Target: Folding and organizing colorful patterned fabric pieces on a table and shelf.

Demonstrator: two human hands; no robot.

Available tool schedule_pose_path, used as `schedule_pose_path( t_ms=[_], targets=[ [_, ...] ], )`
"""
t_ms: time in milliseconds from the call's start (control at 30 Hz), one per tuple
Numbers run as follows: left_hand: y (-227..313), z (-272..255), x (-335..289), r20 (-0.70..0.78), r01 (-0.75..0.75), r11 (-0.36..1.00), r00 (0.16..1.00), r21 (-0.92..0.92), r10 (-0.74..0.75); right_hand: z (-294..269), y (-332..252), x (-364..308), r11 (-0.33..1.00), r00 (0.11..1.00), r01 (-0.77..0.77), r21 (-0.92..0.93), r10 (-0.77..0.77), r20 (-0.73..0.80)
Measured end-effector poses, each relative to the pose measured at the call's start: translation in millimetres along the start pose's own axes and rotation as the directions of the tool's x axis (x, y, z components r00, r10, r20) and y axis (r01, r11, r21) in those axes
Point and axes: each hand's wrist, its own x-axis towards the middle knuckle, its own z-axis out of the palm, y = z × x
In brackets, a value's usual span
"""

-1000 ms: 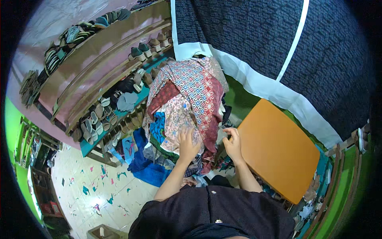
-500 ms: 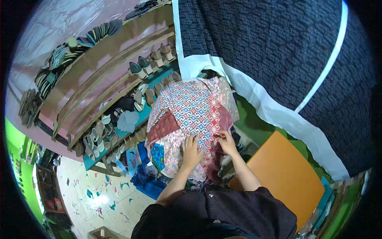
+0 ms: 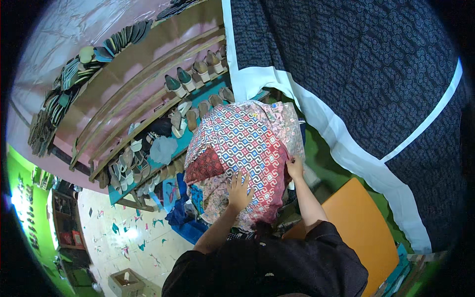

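Note:
A patterned cloth (image 3: 245,131) in white, blue and red geometric motifs is draped over a heap of fabrics in front of me. My left hand (image 3: 240,193) lies on it with fingers spread, pressing near its lower middle. At the cloth's right edge, my right hand (image 3: 295,169) pinches the dark red border between thumb and fingers. One dark red patterned part (image 3: 204,166) shows at the left. Around it are a pale floral fabric (image 3: 216,199) below and another floral fabric (image 3: 287,123) at the upper right.
Shelves with several shoes (image 3: 180,81) run along the left. An orange chair (image 3: 358,218) stands at the right, below a large dark patterned cloth (image 3: 346,64) with white edging. Fabric scraps and a wooden box (image 3: 126,283) are on the tiled floor. Blue denim (image 3: 187,225) hangs beside the heap.
My right hand has moved right and slightly away from me, drawing the red border outward so it lies flatter. My left hand's fingers have spread. The whole view has shifted slightly.

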Motion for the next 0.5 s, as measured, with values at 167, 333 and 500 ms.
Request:
schedule_pose_path(
  t_ms=[167, 333, 500],
  targets=[
    [-7, 2, -5, -0.028, -0.005, 1.0, 1.0, -0.027, 0.004, -23, -73, -58, 0.975, 0.97, 0.15, -0.166, -0.178, -0.169],
    [-4, -21, -12, -0.178, -0.018, 0.958, 0.983, -0.285, -0.034, -36, -130, -146, 0.816, 0.813, 0.578, -0.003, -0.576, 0.086],
    [-14, -63, -44, -0.461, -0.188, 0.926, 0.887, -0.329, 0.016, -34, -142, -231, 0.764, 0.735, 0.645, -0.018, -0.614, 0.289]
  ],
)
